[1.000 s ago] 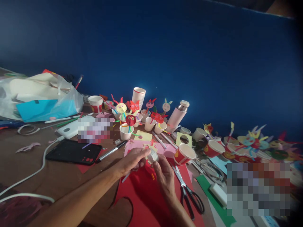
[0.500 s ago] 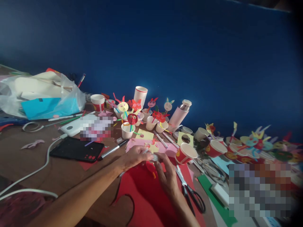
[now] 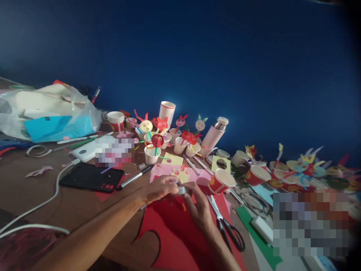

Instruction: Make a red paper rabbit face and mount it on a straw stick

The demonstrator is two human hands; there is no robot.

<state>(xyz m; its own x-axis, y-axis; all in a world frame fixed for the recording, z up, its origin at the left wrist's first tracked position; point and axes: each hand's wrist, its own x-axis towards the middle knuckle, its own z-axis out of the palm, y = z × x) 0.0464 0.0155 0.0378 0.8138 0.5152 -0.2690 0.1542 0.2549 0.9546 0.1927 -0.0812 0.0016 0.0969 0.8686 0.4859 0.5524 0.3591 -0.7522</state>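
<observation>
My left hand (image 3: pixel 159 191) and my right hand (image 3: pixel 199 206) meet over the red sheet of paper (image 3: pixel 180 241). Pinched between their fingertips is a small, shiny, clear roll of tape (image 3: pixel 181 189). Fingers of both hands are closed on it and hide part of it. Just below the roll lies a small orange strip (image 3: pixel 184 207). Scissors (image 3: pixel 222 216) with black handles lie open to the right of my right hand. Pale yellow cut paper (image 3: pixel 182 175) and pink paper (image 3: pixel 162 172) lie behind the fingers.
Paper cups with paper-faced figures (image 3: pixel 152 152) crowd the back, near a pink flask (image 3: pixel 213 137). A red-and-white cup (image 3: pixel 222 181) stands close to my right hand. To the left are a marker (image 3: pixel 136 178), a black phone case (image 3: pixel 91 178) and a white cable (image 3: pixel 57 184).
The roll of tape has turned between my fingers and shows its layered edge more plainly. A red piece beneath it is less visible. My hands stay nearly in place.
</observation>
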